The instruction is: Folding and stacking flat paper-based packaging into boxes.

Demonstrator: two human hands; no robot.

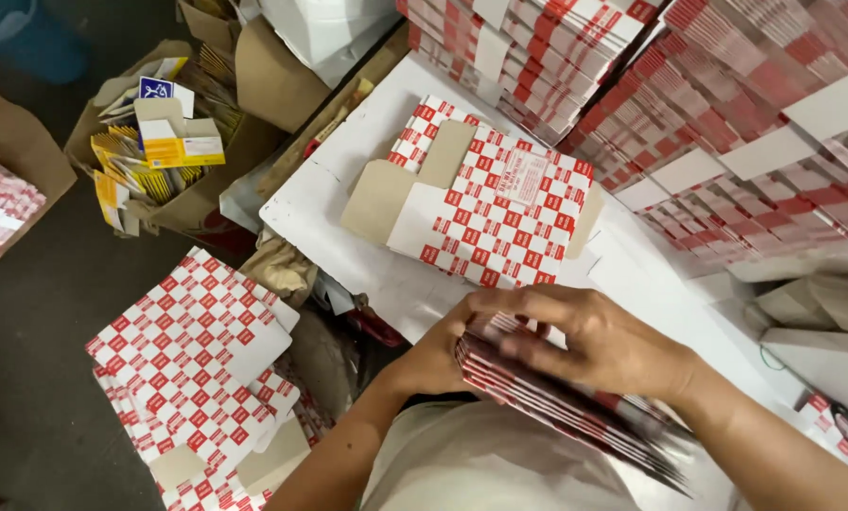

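Note:
Both of my hands hold a thick stack of flat red-and-white cardboard blanks [556, 402] close to my body, at the near edge of the white table [348, 180]. My left hand [433, 358] grips the stack's left end from below. My right hand [589, 336] lies on top, fingers spread over the upper sheets. Just beyond my hands, a flat checkered carton blank [485, 208] with brown flaps lies on the table.
Tall banded stacks of the same blanks [726, 123] fill the table's back and right. On the dark floor at left lie a pile of checkered blanks [192, 364] and a brown box of yellow cartons [154, 156]. More cardboard boxes [272, 71] stand behind.

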